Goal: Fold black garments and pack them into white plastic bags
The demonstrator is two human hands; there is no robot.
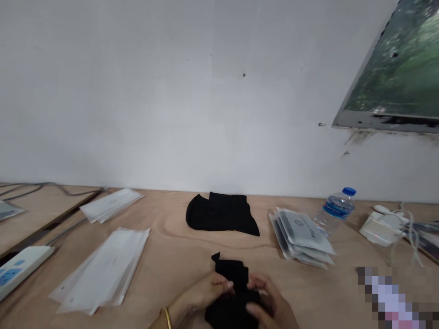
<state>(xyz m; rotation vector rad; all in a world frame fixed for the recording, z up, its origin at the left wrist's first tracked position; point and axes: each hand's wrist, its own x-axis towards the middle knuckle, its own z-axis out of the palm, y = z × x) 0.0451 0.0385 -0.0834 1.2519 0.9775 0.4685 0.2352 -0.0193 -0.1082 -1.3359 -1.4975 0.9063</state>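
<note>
A black knitted cloth (pixel 233 269), possibly a sock though much of its shape is hidden, is held in both hands at the near edge of a plywood table (pixel 171 249). The left grip (pixel 202 294), with a gold bangle (pixel 166 317) at the wrist, is closed on the cloth from one side. The right grip (pixel 270 306) is closed on it from the other, with the fingers curled over the fabric. The cloth is bunched between them, a small tip standing up at its far end. Soft knit of this kind is best handled with both grips kept close together, so that its edges stay even and no fold slips loose.

A second black cloth (pixel 221 212) is laid flat near the far edge of the table. To its right, a fanned stack of printed packets (pixel 300 237) is set, the grey labels marked with a round logo; the lettering cannot be read with certainty. Beyond it stands a blue-capped water bottle (pixel 338 210), its blue label also illegible. A white device (pixel 380 230) with a cable is placed near the right edge. Two stacks of clear plastic sleeves (pixel 103 269) are laid to the left, beside a white power strip (pixel 20 269) with blue switches.
</note>
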